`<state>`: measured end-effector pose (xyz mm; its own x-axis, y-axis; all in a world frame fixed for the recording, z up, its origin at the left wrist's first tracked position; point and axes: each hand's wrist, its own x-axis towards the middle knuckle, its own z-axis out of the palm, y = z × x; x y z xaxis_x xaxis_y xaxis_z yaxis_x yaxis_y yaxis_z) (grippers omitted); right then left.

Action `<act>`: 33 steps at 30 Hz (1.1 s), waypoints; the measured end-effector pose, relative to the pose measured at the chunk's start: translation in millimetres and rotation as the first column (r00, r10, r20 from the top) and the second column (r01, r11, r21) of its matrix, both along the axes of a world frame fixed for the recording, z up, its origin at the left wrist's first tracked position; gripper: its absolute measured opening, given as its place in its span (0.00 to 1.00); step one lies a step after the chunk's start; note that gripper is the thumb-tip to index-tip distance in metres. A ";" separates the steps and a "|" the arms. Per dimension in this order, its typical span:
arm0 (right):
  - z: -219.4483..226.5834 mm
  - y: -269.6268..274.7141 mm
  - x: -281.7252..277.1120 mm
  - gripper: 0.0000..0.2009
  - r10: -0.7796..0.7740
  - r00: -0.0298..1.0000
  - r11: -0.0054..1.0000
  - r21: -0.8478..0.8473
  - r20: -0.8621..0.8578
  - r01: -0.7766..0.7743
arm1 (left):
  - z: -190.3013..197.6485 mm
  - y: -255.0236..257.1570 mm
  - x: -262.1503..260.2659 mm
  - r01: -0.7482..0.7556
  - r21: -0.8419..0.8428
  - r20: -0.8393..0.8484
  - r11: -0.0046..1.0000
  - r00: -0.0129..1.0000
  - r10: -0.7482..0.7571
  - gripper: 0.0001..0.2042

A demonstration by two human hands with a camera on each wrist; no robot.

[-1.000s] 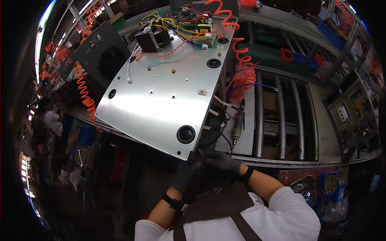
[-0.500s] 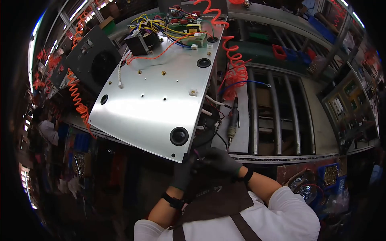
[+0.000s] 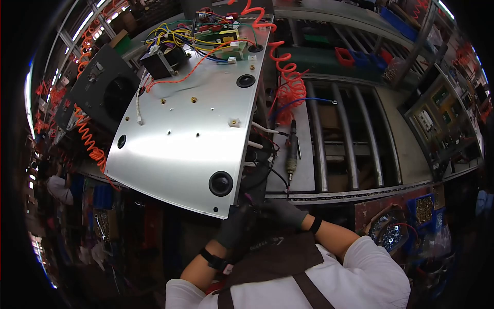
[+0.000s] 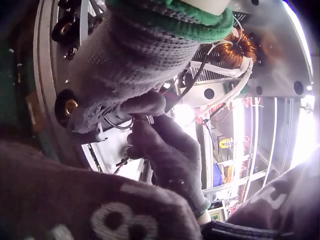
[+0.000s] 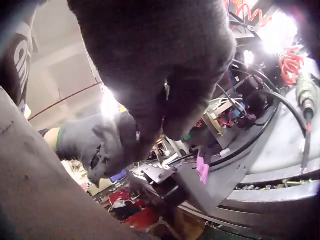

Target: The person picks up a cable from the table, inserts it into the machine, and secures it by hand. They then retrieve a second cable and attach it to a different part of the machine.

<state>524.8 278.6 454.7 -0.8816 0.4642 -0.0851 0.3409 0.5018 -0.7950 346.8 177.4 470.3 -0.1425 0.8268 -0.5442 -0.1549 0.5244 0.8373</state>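
Observation:
Both hands wear dark knit gloves and meet just below the near corner of a tilted bare metal panel (image 3: 180, 144). My left hand (image 3: 234, 226) and my right hand (image 3: 283, 212) have their fingertips pressed together. In the left wrist view the left fingertips (image 4: 145, 105) and the right fingertips (image 4: 152, 132) pinch a tiny metal piece (image 4: 150, 119) beside dark wires; what it is I cannot tell. In the right wrist view the right hand's fingers (image 5: 165, 110) curl over the left hand (image 5: 100, 145). A pink connector (image 5: 202, 170) hangs at the chassis edge below.
A transformer (image 3: 162, 59) and bundled coloured wires sit on the panel's far end, and a black grommet (image 3: 221, 183) sits near its front corner. An electric screwdriver (image 3: 292, 152) lies right of the panel beside an orange coiled hose (image 3: 285, 77). Parts bins (image 3: 424, 208) stand at right.
Both hands stay joined at the panel's near corner with the same pinch. The head view has drifted, so the panel and screwdriver now sit further left and lower.

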 end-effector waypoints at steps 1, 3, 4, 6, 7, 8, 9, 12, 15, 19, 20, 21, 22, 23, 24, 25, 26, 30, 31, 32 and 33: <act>-2.5 -3.3 3.9 0.18 -0.003 1.000 0.993 -0.117 -0.020 0.000 | 20.8 0.5 1.8 0.108 -0.120 -0.076 0.987 0.990 -0.118 0.09; -5.6 -4.4 6.5 0.18 -0.011 0.999 0.972 -0.237 -0.044 0.000 | 45.7 -3.5 -5.1 0.132 -0.143 0.195 0.981 0.975 -0.103 0.08; -7.0 -4.3 6.1 0.18 -0.031 0.999 0.969 -0.248 -0.032 0.022 | 51.3 -2.4 -7.3 0.156 -0.159 0.450 0.975 0.891 -0.069 0.07; -13.2 -6.1 5.5 0.18 -0.053 0.998 0.963 -0.266 -0.022 0.045 | 53.5 14.1 -2.9 0.042 -0.167 0.270 0.985 0.963 0.004 0.07; -19.8 -5.4 5.0 0.18 -0.073 0.996 0.941 -0.333 -0.044 0.054 | 54.9 25.1 -0.8 -0.072 -0.142 0.086 0.987 0.993 0.085 0.07; -24.3 -3.7 4.3 0.18 -0.093 0.993 0.916 -0.396 -0.066 0.060 | 57.8 37.1 -0.7 -0.081 -0.157 0.137 0.984 0.985 0.103 0.08; -27.1 -3.6 3.4 0.18 -0.094 0.993 0.916 -0.396 -0.070 0.059 | 29.8 43.4 -13.2 -0.081 -0.155 0.133 0.985 0.986 0.102 0.08; -30.1 -1.5 1.9 0.18 -0.129 0.989 0.880 -0.467 -0.073 0.081 | -43.4 67.6 -46.5 0.467 -0.049 -0.411 0.883 0.796 -0.444 0.14; -32.9 -0.8 0.4 0.18 -0.127 0.991 0.869 -0.488 -0.048 0.088 | -42.5 85.7 -36.4 0.260 -0.421 -0.390 0.869 0.814 -0.432 0.15; -48.2 -1.3 -2.5 0.18 -0.151 0.987 0.855 -0.509 -0.059 0.100 | -62.7 89.5 -29.3 0.167 -0.325 -0.497 0.931 0.807 -0.318 0.17; -47.5 0.5 -4.4 0.18 -0.148 0.988 0.849 -0.518 -0.040 0.106 | -62.7 90.9 -28.1 0.113 -0.266 -0.498 0.957 0.834 -0.236 0.16; -47.2 1.3 -5.1 0.18 -0.152 0.987 0.849 -0.517 -0.047 0.106 | -62.7 92.7 -28.3 0.115 -0.265 -0.504 0.957 0.830 -0.239 0.16; -47.0 1.2 -5.1 0.18 -0.151 0.986 0.851 -0.516 -0.064 0.097 | -62.6 93.6 -28.2 0.022 -0.286 -0.313 0.958 0.943 -0.115 0.15; -39.6 2.0 -5.0 0.18 -0.150 0.986 0.854 -0.513 -0.079 0.089 | -62.1 94.8 -28.3 -0.064 -0.324 -0.108 0.944 0.994 0.030 0.13; -32.1 4.4 -3.8 0.18 -0.151 0.985 0.855 -0.511 -0.079 0.091 | -60.9 95.4 -31.6 -0.062 -0.322 -0.108 0.945 0.994 0.029 0.13; -23.7 8.5 -1.8 0.18 -0.154 0.988 0.837 -0.531 0.002 0.131 | -58.8 95.8 -38.1 -0.076 -0.324 0.101 0.943 0.988 0.115 0.10; -16.6 11.1 -0.9 0.17 -0.152 0.985 0.818 -0.548 0.084 0.173 | -56.8 95.4 -43.2 -0.090 -0.331 0.307 0.939 0.931 0.197 0.08; -54.8 24.5 -12.2 0.16 -0.321 0.946 0.792 -0.558 -0.034 0.249 | -40.4 89.0 -47.3 -0.094 -0.283 0.416 0.955 0.885 0.210 0.05; -59.1 29.0 -15.8 0.16 -0.312 0.950 0.797 -0.553 -0.032 0.243 | -35.4 87.9 -44.2 -0.102 -0.278 0.420 0.955 0.881 0.217 0.05; -54.2 34.1 -20.2 0.16 -0.336 0.941 0.740 -0.606 0.045 0.293 | -27.3 86.6 -39.9 -0.106 -0.308 0.351 0.946 0.911 0.216 0.04; -44.4 38.7 -24.1 0.16 -0.355 0.926 0.676 -0.650 0.125 0.347 | -23.2 86.7 -38.2 -0.109 -0.337 0.282 0.935 0.936 0.211 0.04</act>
